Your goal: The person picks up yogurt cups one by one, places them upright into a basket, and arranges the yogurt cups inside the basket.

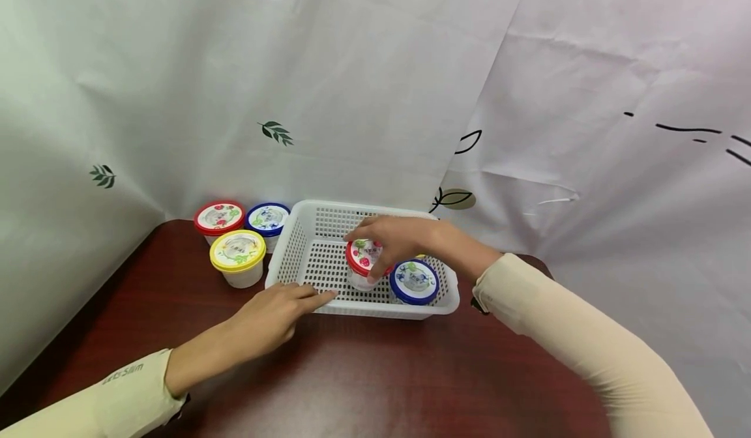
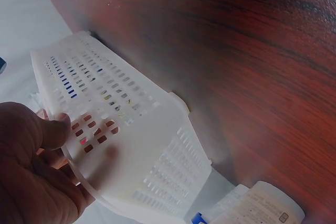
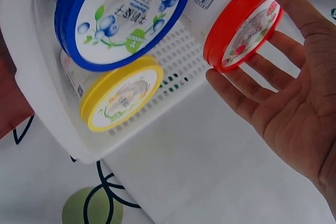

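A white plastic basket with slotted walls stands on the table. My left hand grips its near rim, the thumb outside the wall and the fingers over the edge in the left wrist view. Inside the basket, my right hand holds a red-lidded tub around its lid, fingers on one side and thumb on the other. Beside that tub, at the basket's right end, are a blue-lidded tub and a yellow-lidded tub; the yellow one is mostly hidden in the head view.
Left of the basket stand another red-lidded tub, another blue-lidded tub and another yellow-lidded tub, close together. A pale printed cloth hangs behind the dark wooden table.
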{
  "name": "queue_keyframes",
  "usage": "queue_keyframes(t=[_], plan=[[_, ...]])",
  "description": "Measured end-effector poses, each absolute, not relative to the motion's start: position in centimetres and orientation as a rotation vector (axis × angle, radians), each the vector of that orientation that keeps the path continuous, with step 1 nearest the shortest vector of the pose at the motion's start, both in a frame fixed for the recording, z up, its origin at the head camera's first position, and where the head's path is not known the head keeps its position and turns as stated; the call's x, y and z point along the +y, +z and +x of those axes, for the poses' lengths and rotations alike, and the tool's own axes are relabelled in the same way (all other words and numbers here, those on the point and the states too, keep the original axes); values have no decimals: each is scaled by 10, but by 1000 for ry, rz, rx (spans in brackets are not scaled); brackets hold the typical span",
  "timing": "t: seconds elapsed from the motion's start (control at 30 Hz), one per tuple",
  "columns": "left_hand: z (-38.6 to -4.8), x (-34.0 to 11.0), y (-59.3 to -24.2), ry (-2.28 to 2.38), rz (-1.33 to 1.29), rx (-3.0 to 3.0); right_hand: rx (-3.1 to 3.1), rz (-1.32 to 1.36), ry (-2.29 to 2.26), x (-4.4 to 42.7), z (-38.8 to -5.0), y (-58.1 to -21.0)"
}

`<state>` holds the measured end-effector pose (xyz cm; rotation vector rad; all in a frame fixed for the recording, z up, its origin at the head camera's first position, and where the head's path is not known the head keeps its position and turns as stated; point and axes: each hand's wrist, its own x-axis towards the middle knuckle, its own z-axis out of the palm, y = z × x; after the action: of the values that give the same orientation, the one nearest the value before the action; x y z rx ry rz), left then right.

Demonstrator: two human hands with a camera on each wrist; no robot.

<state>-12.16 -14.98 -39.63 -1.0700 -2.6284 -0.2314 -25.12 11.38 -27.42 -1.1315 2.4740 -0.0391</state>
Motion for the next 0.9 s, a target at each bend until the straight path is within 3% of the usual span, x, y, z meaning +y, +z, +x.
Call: queue_keyframes(t=[0.9], plan=[[-122,-149,-395,-263,-1048,-2677,2391,-1200,-22,99,-246,-314]])
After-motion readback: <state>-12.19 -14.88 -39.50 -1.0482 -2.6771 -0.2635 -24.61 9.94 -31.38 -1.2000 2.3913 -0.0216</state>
